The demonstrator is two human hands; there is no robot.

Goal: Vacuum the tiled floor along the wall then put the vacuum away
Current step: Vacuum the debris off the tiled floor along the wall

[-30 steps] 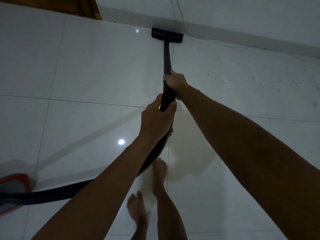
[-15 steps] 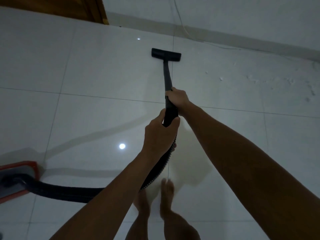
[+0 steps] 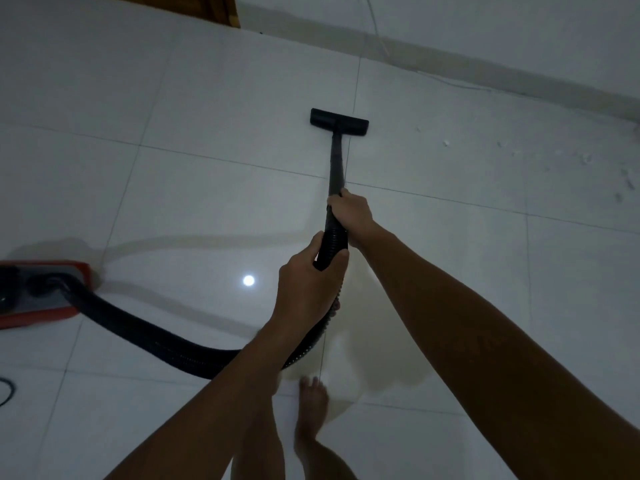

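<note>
Indoors, a person is standing barefoot on a glossy white tiled floor [image 3: 207, 116] and gripping a black vacuum wand [image 3: 336, 164] with both hands. At the centre of the view, the right hand [image 3: 351, 216] is wrapping its fingers around the wand where the rigid tube is meeting the ribbed cuff, while the left hand [image 3: 308, 285], just toward 7 o'clock from it, is curling around the ribbed hose end with the thumb lying along the top. From the right hand the wand is running toward 12 o'clock and ending in a flat black floor nozzle [image 3: 339, 122], which is sitting on the tiles short of the pale wall [image 3: 485, 29] and apart from the skirting. A black corrugated hose [image 3: 145, 334] is sweeping from under the left hand out toward 9 o'clock, where it is joining the red canister body [image 3: 45, 289] at the left edge of the view. Small white specks of debris [image 3: 446, 143] are lying on the tiles toward 2 o'clock, near the wall. A round light reflection [image 3: 248, 280] is shining on the tile at 9 o'clock from the left hand. One bare foot [image 3: 311, 407] is showing clearly at 6 o'clock, and a wooden door frame [image 3: 225, 10] is peeking in at 11 o'clock.
</note>
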